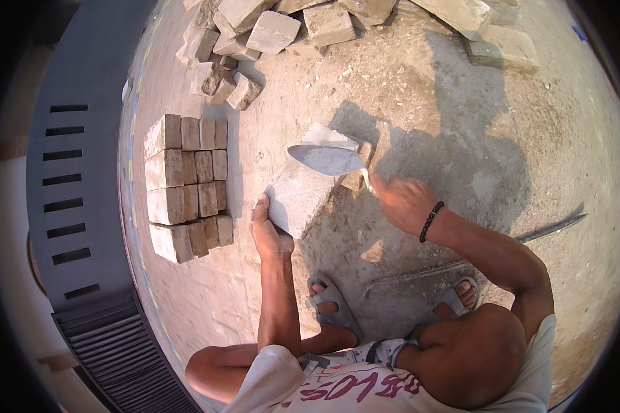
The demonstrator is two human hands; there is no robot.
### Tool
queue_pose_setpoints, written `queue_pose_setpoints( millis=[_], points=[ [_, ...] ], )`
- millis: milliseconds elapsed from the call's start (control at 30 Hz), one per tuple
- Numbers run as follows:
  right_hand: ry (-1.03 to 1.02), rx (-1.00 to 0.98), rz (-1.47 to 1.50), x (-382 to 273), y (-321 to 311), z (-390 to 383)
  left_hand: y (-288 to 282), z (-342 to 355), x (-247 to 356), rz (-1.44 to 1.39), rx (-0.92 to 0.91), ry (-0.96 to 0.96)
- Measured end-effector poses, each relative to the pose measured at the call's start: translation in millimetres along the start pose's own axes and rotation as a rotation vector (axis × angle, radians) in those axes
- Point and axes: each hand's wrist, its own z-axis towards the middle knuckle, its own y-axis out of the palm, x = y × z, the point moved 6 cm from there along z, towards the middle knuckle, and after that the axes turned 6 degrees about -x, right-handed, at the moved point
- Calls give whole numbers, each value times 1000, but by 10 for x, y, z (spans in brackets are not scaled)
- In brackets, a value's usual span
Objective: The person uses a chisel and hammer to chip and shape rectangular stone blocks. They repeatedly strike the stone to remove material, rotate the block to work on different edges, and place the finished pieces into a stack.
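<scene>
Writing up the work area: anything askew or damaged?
Yes. The upper brick pile lies jumbled at mixed angles, unlike the neat stack at left; one lower brick there looks rough and chipped. A long dark strip lies loose by the right sandal. The trowel shows no clear damage.

Squats with knees (490, 354) apart, left forearm (278, 296) stretched forward, left hand (270, 230) cupped, right elbow (536, 286) bent outward, right hand (408, 204) curled in a grip.
</scene>
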Motion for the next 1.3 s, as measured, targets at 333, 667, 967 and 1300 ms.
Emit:
queue_pose_setpoints(
  millis=[333,667,967,1300],
  points=[
    [-92,78,280,-38,-304,-309,-432,109,-810,-77,37,-154],
    [-254,289,367,69,-835,-257,354,204,-513,1369,-257,578],
    [-147,97,354,235,-217,129,490,152,-689,1396,-157,620],
    [-94,-18,338,347,-147,463,460,187,-681,1409,-159,611]
  ],
)
